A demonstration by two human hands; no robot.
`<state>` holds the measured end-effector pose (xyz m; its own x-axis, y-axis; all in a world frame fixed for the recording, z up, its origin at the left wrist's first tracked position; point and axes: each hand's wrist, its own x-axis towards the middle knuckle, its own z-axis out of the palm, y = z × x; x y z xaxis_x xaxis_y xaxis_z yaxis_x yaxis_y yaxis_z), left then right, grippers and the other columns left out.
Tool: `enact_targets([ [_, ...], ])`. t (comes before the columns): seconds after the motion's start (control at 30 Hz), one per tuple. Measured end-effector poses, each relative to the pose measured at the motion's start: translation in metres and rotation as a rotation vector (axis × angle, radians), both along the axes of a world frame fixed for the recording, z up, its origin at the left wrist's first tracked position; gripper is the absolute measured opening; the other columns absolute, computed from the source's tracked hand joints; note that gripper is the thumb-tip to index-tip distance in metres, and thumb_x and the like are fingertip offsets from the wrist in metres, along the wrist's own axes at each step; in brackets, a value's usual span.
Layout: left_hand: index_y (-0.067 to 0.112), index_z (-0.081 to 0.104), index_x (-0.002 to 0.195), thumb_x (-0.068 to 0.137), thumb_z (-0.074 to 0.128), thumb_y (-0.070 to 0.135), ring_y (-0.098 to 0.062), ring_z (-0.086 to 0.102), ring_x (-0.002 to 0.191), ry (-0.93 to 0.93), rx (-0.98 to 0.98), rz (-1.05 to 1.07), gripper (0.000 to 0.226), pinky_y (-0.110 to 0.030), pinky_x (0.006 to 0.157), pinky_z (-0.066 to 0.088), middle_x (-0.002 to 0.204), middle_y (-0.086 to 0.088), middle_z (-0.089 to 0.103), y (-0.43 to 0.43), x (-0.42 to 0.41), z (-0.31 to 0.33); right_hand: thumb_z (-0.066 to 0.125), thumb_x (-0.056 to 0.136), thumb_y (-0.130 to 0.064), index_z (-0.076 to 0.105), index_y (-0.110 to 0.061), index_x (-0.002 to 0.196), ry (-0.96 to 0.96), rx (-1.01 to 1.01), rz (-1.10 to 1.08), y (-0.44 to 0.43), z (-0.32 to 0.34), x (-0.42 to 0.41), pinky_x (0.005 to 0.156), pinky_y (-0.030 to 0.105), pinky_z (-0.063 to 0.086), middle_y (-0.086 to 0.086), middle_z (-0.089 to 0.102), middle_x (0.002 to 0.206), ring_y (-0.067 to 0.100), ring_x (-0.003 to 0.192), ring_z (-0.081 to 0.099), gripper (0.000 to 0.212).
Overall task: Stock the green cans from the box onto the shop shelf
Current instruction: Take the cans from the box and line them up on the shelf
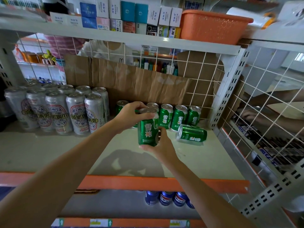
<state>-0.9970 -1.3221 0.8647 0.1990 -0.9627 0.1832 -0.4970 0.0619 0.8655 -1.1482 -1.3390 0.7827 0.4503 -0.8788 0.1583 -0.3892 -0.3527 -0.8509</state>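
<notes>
Item: green can (pixel 147 132), upright, held clear of the shelf (pixel 49 150) near its middle.
Grip: left hand (pixel 131 112) has its fingers curled over the top rim. Right hand (pixel 162 145) cups the base with the thumb up the side wall. Both are clamped on this one can.
Stock placed: a row of green cans (pixel 179 117) stands at 12 to 2 o'clock from the held can, against the cardboard backing (pixel 139 83). One tipped can (pixel 192 134) lies on its side at 3 o'clock.
Neighbours: tall silver cans (pixel 65 111) at 9 to 10 o'clock; blue cans (pixel 166 197) on the tier below at 6 o'clock.
Handling: probably full, so moderately heavy; rigid but thin-walled, smooth and liable to roll or dent. Best taken around the mid-body or by rim and base, and set down flat beside the row.
</notes>
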Motion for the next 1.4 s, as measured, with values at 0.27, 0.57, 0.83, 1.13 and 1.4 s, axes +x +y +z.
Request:
enact_targets([
  [0.27,0.017,0.063,0.106,0.08,0.072,0.02,-0.025,0.063,0.095,0.005,0.074,0.01,0.028,-0.04,0.083,0.053,0.099,-0.007,0.065,0.008,0.036,-0.022,0.055,0.09,-0.046,0.025,-0.015,0.146,0.482,-0.24,0.079,-0.017,-0.024,-0.028,0.109,0.03,0.031,0.003,0.036,0.147,0.017,0.132,0.037,0.071],
  [0.57,0.014,0.059,0.115,0.078,0.072,0.014,-0.021,0.057,0.096,-0.064,0.101,0.079,0.039,-0.035,0.087,0.047,0.1,-0.005,0.062,0.01,0.064,-0.043,0.04,0.093,-0.055,0.017,-0.024,0.149,0.729,-0.28,0.143,-0.027,-0.059,-0.039,0.117,0.041,0.008,0.0,0.014,0.157,0.021,0.145,0.01,0.069],
  [0.83,0.009,0.059,0.117,0.079,0.071,0.012,-0.024,0.059,0.097,-0.076,0.12,0.089,0.04,-0.026,0.079,0.049,0.102,-0.007,0.064,0.005,0.077,-0.056,-0.019,0.047,-0.084,0.021,-0.027,0.147,0.768,-0.268,0.125,-0.031,-0.071,-0.039,0.117,0.042,0.002,0.0,0.009,0.158,0.022,0.146,0.003,0.122],
  [1.13,0.016,0.035,0.141,0.072,0.08,0.022,-0.018,0.047,0.113,-0.504,0.16,0.029,0.083,-0.025,0.096,0.041,0.125,-0.003,0.044,0.006,0.078,-0.057,-0.032,0.035,-0.087,0.019,-0.027,0.148,0.782,-0.282,0.112,-0.032,-0.072,-0.037,0.117,0.042,0.002,0.0,0.007,0.159,0.022,0.146,0.002,0.138],
  [1.4,0.018,0.035,0.141,0.072,0.079,0.018,-0.018,0.044,0.114,-0.555,0.119,0.03,0.083,-0.032,0.101,0.042,0.126,-0.003,0.04,-0.001,0.082,-0.064,-0.033,0.034,-0.087,0.018,-0.028,0.148,0.785,-0.268,0.117,-0.031,-0.071,-0.037,0.117,0.041,0.001,-0.001,0.005,0.159,0.021,0.147,0.001,0.139],
])
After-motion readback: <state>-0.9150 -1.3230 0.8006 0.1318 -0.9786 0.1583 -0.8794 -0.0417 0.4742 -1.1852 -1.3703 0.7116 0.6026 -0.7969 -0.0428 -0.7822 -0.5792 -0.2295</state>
